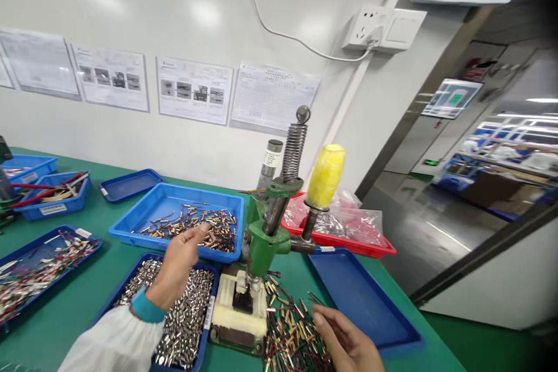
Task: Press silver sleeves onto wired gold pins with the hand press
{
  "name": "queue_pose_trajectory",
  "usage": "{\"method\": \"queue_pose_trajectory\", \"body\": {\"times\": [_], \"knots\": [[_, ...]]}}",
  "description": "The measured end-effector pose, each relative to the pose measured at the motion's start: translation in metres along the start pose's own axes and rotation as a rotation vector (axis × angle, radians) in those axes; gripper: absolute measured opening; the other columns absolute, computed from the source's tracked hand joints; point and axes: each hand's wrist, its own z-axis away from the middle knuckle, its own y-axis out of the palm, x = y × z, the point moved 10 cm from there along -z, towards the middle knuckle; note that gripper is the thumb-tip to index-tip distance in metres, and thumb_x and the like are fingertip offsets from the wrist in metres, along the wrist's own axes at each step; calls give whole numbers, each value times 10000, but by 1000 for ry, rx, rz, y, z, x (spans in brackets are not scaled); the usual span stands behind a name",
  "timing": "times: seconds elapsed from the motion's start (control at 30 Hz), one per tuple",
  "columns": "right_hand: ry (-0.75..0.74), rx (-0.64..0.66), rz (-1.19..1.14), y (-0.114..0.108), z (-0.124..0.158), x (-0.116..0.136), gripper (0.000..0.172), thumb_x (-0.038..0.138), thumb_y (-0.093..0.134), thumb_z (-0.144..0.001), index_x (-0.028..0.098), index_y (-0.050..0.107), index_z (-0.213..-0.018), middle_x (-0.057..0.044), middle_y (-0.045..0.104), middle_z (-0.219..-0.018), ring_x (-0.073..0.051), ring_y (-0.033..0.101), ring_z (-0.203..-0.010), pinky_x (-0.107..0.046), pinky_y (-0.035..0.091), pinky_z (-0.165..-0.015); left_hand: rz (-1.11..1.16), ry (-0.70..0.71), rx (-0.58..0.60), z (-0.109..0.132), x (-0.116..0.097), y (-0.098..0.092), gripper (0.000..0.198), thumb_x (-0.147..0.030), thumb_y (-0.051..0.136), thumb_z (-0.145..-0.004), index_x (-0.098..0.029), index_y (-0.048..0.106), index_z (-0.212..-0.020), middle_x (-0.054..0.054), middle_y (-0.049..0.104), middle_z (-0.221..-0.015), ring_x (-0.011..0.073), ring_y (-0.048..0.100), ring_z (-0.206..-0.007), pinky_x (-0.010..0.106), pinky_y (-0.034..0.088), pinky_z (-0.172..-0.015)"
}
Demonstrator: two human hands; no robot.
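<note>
My left hand (178, 264) is raised over a blue tray of small silver metal sleeves (183, 314), its fingers stretched toward a blue tray of wired pins (194, 224); nothing shows in it. My right hand (344, 340) rests low at the front, fingers curled on a loose pile of red and green wires with brass ends (290, 331). Between both hands stands a green hand press (265, 232) with a spring, a yellow-wrapped lever handle (325, 176) and a cream base block (239, 305).
An empty blue tray (361, 296) lies right of the press, a red tray with plastic bags (344, 224) behind it. More blue trays with wires and tools sit at the left (39, 264). The green table ends at the right edge, beside an open doorway.
</note>
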Motion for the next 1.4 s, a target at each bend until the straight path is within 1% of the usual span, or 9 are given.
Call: {"method": "queue_pose_trajectory", "body": {"times": [0.13, 0.27, 0.4, 0.57, 0.73, 0.83, 0.93, 1.17, 1.4], "knots": [[-247, 60, 441, 34, -7, 41, 443, 509, 443, -944, 203, 754, -1022, -112, 752, -1017, -242, 712, -892, -304, 562, -789, 52, -75, -4, -8, 4, -11, 369, -321, 726, -775, -74, 668, -1043, -91, 354, -570, 54, 254, -429, 187, 171, -399], [-299, 96, 714, 71, -30, 57, 324, 275, 461, -961, 184, 733, -1111, -117, 723, -1012, -265, 655, -960, -348, 480, -853, -9, -174, 51, 18, 29, -17, 353, -258, 660, -813, -91, 651, -1123, -36, 482, -635, 59, 319, -448, 179, 233, -419], [-265, 70, 826, 91, -50, 59, 285, 208, 550, -913, 217, 750, -1116, -131, 709, -1010, -295, 615, -974, -380, 403, -831, -126, -218, 181, 35, 56, -16, 509, -565, 815, -647, -120, 670, -848, -43, 482, -567, 43, 280, -442, 167, 204, -417], [-232, 63, 898, 102, -59, 60, 204, 262, 597, -898, 287, 786, -973, -111, 698, -970, -277, 577, -961, -375, 330, -803, -219, -301, 259, 33, 83, -13, 667, -823, 697, -550, -193, 480, -569, -103, 287, -401, 18, 88, -364, 178, 49, -364], [-214, 39, 853, 104, -61, 59, 203, 229, 587, -891, 268, 784, -862, -93, 707, -948, -273, 561, -970, -374, 314, -808, -73, -356, 248, 31, 96, -8, 681, -772, 764, -470, -226, 365, -546, -106, 282, -421, 10, 107, -334, 157, 38, -330], [-217, 3, 790, 98, -58, 62, 217, 162, 555, -880, 221, 759, -831, -96, 716, -938, -275, 575, -966, -364, 339, -809, 9, -325, 237, 35, 94, -9, 609, -670, 837, -471, -200, 474, -609, -97, 333, -470, 16, 172, -354, 150, 90, -336], [-239, -23, 685, 86, -48, 70, 204, 144, 524, -879, 197, 721, -869, -85, 731, -931, -265, 611, -952, -342, 391, -820, 47, -217, 224, 42, 79, -10, 511, -592, 838, -595, -173, 613, -784, -110, 274, -518, 27, 170, -397, 154, 117, -373], [-306, -9, 282, 59, 6, 89, 306, 437, 477, -959, 221, 679, -880, -45, 742, -810, -203, 689, -747, -247, 501, -671, 103, -205, 267, 69, 65, 7, 537, -563, 863, -620, -134, 724, -911, -123, 163, -525, 56, 63, -488, 197, 86, -435], [-545, -94, 178, 77, 63, 138, 150, 288, 565, -921, 250, 704, -879, 5, 713, -712, -171, 639, -649, -264, 459, -668, 38, -210, 320, 85, 71, 26, 583, -609, 838, -623, -127, 750, -937, -109, 229, -523, 58, 117, -477, 220, 93, -444]]}}
